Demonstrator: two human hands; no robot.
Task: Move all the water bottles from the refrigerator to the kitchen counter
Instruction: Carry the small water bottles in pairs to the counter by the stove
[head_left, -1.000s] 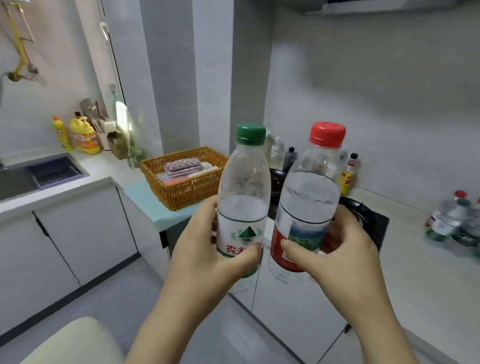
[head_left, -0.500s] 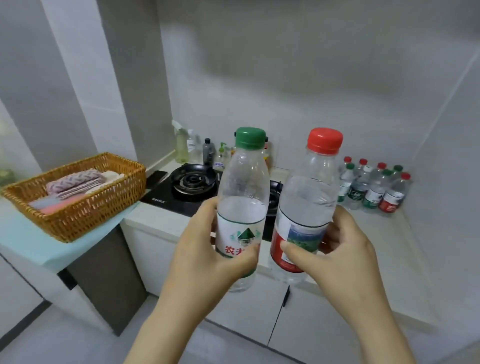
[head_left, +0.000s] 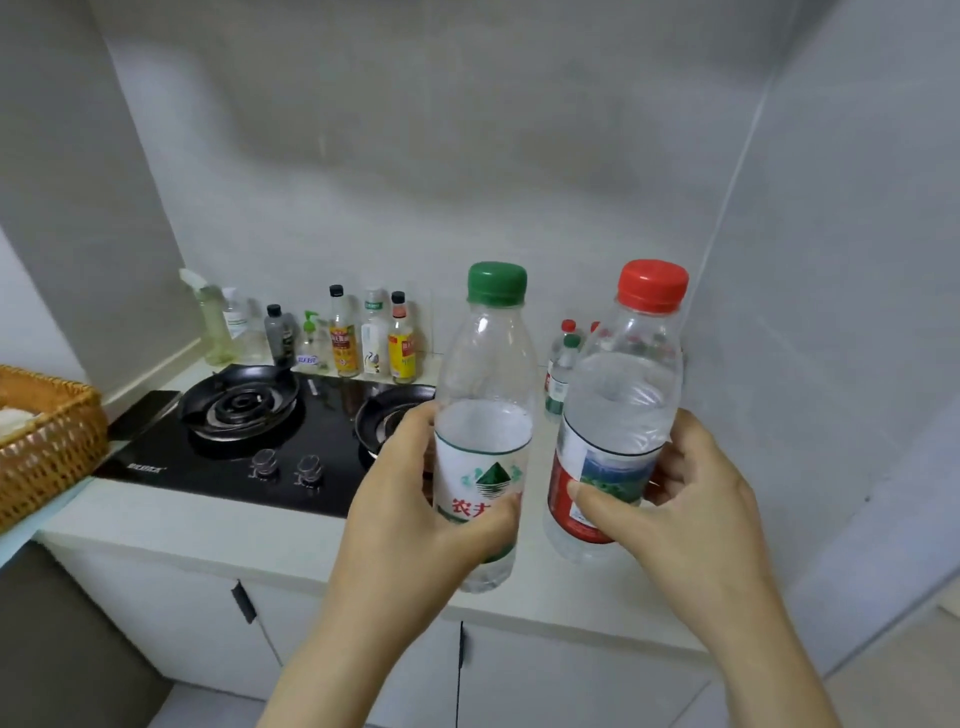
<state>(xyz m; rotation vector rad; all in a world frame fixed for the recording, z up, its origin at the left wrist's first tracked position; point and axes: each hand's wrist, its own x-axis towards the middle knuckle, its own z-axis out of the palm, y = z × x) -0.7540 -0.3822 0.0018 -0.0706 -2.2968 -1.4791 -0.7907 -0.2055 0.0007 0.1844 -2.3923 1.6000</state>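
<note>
Far left, frame edge: wicker basket (head_left: 49, 441), cut off by the border, beside the end of the tabletop (head_left: 182, 525).
Left of centre: black gas hob (head_left: 208, 467) set into the tabletop, with two burners and two knobs. A row of condiment bottles (head_left: 371, 338) lines the wall behind it.
Centre, grasp: left hand (head_left: 410, 509) wrapped round the label band of the green-capped bottle (head_left: 485, 415), thumb across the front. The bottle is upright and held in the air, seen against the tabletop's front edge.
Centre, appearance: clear ribbed plastic, white label with a green mountain emblem and red characters, water to roughly half height.
Between the held pair: grouped bottles (head_left: 561, 374) with red and green caps stand at the back of the tabletop, mostly hidden.
Right of centre, grasp: right hand (head_left: 691, 514) closed on the red-capped bottle (head_left: 623, 395) at its label, thumb in front and fingers behind. The bottle is upright and off the tabletop.
Right of centre, appearance: clear plastic, red label with a landscape panel, seemingly fuller than its neighbour.
Step in hand (judgement): bringing both bottles to the bare tabletop right of the hob, in front of the group.
Good practice (judgement): lower each bottle vertically onto a flat base, well back from the front edge and clear of the burners. Leave a gap to the standing group, and loosen each hand only once its bottle stands alone.
</note>
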